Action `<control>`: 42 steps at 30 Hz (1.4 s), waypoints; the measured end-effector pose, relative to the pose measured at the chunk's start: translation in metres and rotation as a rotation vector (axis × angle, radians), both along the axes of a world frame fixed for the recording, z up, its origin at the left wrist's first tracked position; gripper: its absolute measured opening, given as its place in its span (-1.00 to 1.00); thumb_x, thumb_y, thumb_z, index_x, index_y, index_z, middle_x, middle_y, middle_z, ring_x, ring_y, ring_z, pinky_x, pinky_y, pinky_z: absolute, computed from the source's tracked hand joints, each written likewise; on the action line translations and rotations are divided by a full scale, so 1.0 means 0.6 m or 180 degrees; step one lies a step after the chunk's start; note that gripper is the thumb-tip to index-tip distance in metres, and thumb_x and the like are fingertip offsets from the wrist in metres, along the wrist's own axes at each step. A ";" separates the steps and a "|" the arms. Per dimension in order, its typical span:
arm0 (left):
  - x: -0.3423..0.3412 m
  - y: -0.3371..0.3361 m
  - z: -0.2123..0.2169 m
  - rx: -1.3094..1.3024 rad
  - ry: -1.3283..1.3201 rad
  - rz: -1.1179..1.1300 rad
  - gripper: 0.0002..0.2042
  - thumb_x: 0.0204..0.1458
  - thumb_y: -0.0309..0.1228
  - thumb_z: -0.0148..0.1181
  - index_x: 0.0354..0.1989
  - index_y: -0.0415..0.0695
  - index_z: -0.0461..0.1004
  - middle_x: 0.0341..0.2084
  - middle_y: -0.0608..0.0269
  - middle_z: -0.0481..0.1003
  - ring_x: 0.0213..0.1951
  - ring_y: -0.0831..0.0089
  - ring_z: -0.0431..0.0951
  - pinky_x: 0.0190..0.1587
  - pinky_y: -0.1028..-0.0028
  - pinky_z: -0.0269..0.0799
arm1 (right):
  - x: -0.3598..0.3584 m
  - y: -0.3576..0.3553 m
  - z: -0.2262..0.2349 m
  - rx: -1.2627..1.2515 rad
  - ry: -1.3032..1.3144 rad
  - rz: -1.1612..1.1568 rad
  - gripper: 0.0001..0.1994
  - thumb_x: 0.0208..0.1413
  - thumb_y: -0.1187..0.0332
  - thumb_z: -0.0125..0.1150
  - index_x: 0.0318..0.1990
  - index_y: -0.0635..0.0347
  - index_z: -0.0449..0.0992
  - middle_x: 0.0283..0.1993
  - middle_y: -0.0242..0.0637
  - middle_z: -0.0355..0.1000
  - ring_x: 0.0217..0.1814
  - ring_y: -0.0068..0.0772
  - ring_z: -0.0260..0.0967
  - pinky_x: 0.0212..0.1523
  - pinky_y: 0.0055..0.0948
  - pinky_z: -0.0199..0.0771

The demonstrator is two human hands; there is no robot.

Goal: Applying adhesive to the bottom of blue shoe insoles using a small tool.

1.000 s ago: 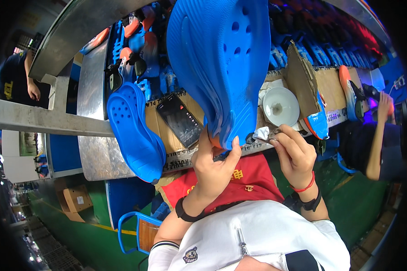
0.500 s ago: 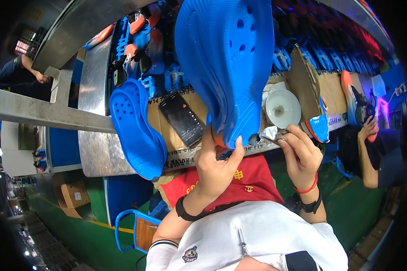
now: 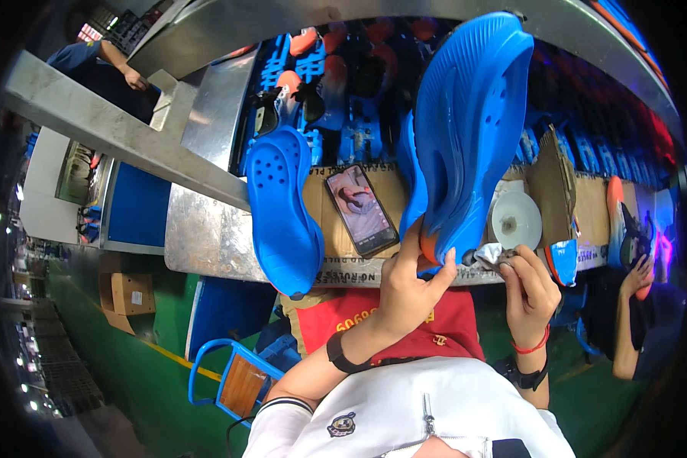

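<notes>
A large blue foam shoe sole (image 3: 473,114) with holes stands tilted up in front of me, its ridged side wall facing me. My left hand (image 3: 412,294) grips its lower end between thumb and fingers. Beside that end, my right hand (image 3: 530,294) pinches a crumpled, dirty white cloth (image 3: 490,254). Just beyond this hand is a white bowl (image 3: 533,210) with a dark stain at its bottom. To the left lie a black phone (image 3: 362,210) with a lit screen and more blue soles (image 3: 286,206), one partly over another.
A metal bar (image 3: 130,145) crosses the left side. Folded cardboard (image 3: 553,183) stands beyond the bowl, with rows of blue shoe parts (image 3: 588,153) behind. A co-worker's hand (image 3: 639,276) holds a shoe at right; another person's arm (image 3: 118,59) shows far left.
The held sole has turned, showing more of its side wall and less of its holed face. The view has shifted, placing things farther right. The phone screen went from dark to a bright picture.
</notes>
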State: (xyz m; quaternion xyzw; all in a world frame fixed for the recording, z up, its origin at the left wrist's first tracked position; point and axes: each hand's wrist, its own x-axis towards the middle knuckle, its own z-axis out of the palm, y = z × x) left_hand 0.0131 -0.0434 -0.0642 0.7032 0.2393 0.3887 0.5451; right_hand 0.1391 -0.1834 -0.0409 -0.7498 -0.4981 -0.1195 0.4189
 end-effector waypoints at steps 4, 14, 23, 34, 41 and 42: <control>-0.003 0.015 0.016 0.0090 -0.0097 -0.0093 -0.52 0.01 -0.58 0.30 0.07 -0.36 0.21 -0.22 0.04 0.52 -0.20 0.36 0.61 -0.20 0.41 0.61 | 0.009 -0.016 0.011 0.0217 0.0114 -0.0328 -0.85 -0.05 0.68 0.30 -0.29 0.41 0.52 -0.19 0.05 0.53 -0.42 -0.24 0.48 -0.38 -0.48 0.46; 0.033 0.122 0.207 -0.0157 -0.0857 -0.0727 -0.44 0.05 -0.63 0.20 0.13 -0.29 -0.03 0.03 -0.11 0.33 0.03 0.18 0.47 -0.16 0.31 0.65 | 0.022 -0.048 0.013 0.0346 0.0346 -0.0612 -0.88 -0.08 0.67 0.29 -0.35 0.39 0.51 -0.25 -0.03 0.51 -0.40 -0.17 0.47 -0.38 -0.41 0.44; 0.126 0.327 0.354 -0.1679 -0.1735 -0.1501 -0.73 0.25 -0.47 0.03 -0.03 -0.47 0.36 -0.09 -0.24 0.49 -0.06 0.16 0.58 0.05 0.45 0.57 | 0.016 -0.031 0.012 0.0410 0.0403 -0.0453 -0.89 -0.05 0.65 0.28 -0.33 0.38 0.51 -0.25 -0.05 0.51 -0.44 -0.21 0.45 -0.42 -0.44 0.42; -0.144 0.211 0.101 0.1340 0.2124 0.0963 -0.44 -0.04 -0.42 0.35 0.14 -0.29 0.29 -0.03 0.02 0.36 -0.12 0.25 0.46 -0.10 0.34 0.43 | 0.034 -0.020 -0.022 0.0069 0.0268 -0.0585 -0.87 -0.02 0.64 0.29 -0.29 0.36 0.52 -0.20 -0.05 0.51 -0.40 -0.21 0.47 -0.41 -0.41 0.44; -0.323 0.235 -0.054 -0.0337 0.2557 0.1038 -0.54 0.00 -0.39 0.34 0.02 -0.40 0.39 -0.35 0.04 0.55 -0.27 0.30 0.55 -0.16 0.37 0.45 | 0.049 -0.004 -0.045 -0.0265 -0.0306 -0.0618 -0.84 -0.01 0.56 0.32 -0.25 0.27 0.53 -0.15 -0.10 0.51 -0.38 -0.09 0.51 -0.40 -0.33 0.49; -0.330 0.242 -0.062 -0.0410 0.2197 0.0971 -0.63 0.03 -0.42 0.33 -0.05 -0.40 0.45 -0.40 0.16 0.57 -0.38 0.50 0.52 -0.26 0.47 0.45 | 0.050 -0.001 -0.045 -0.0294 -0.0349 -0.0642 -0.85 -0.01 0.54 0.31 -0.25 0.24 0.53 -0.16 -0.14 0.51 -0.40 -0.10 0.50 -0.43 -0.31 0.48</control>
